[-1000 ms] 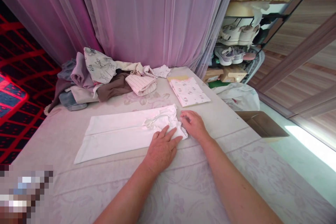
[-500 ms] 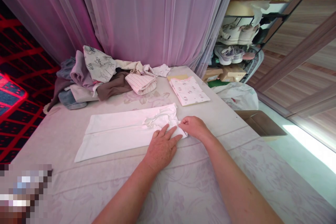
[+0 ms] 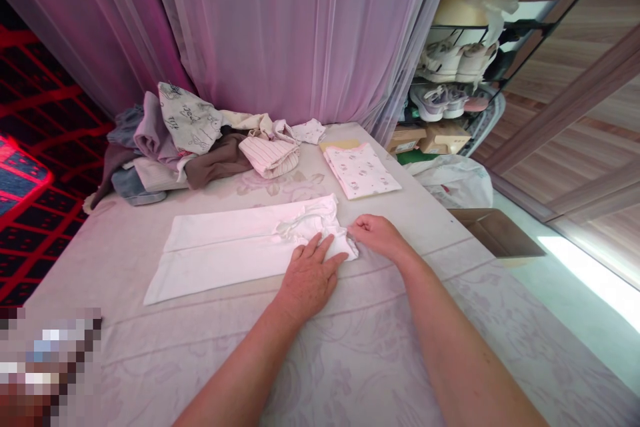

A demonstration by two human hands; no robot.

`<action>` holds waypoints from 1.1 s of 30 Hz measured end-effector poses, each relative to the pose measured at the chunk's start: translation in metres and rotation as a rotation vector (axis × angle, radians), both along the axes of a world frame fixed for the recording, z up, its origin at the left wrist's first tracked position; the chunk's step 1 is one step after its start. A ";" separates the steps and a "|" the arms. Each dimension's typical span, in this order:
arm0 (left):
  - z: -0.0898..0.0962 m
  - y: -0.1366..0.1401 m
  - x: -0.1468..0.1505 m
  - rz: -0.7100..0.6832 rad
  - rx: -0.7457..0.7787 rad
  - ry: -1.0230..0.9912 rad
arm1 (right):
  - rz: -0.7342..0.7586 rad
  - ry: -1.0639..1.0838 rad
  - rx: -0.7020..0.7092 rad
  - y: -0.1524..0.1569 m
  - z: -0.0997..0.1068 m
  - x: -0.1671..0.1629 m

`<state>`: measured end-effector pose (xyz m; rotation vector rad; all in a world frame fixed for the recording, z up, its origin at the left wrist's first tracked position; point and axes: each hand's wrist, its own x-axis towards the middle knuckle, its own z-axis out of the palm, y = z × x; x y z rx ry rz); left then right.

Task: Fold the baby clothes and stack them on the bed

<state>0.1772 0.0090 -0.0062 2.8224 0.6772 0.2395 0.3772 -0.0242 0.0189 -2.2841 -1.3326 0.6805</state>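
A white garment (image 3: 215, 253) lies flat in a long folded strip, with a gathered, ruffled part towards its right end. My left hand (image 3: 309, 277) rests on that end, fingers spread and pressing the cloth down. At the garment's right edge, my right hand (image 3: 377, 233) has its thumb and fingers pinched together on the ruffled fabric. The exact bit of cloth between those fingertips is partly hidden. Just beyond my hands sits a folded white garment with small prints (image 3: 363, 170), apart from the one under them.
A heap of mixed clothes (image 3: 195, 147) lies at the back left of the cloth-covered table (image 3: 370, 360). Purple curtains (image 3: 270, 33) hang behind it. To the right stand a shoe rack (image 3: 520, 27), a plastic bag (image 3: 455, 180) and a brown box (image 3: 493, 232).
My right hand has shifted slightly right and away from me, and the ruffled edge looks a little more spread. My left hand stays in place on the cloth.
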 end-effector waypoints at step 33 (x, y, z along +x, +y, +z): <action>0.000 -0.009 0.009 0.065 -0.024 -0.013 | 0.189 0.068 0.008 -0.004 -0.004 0.013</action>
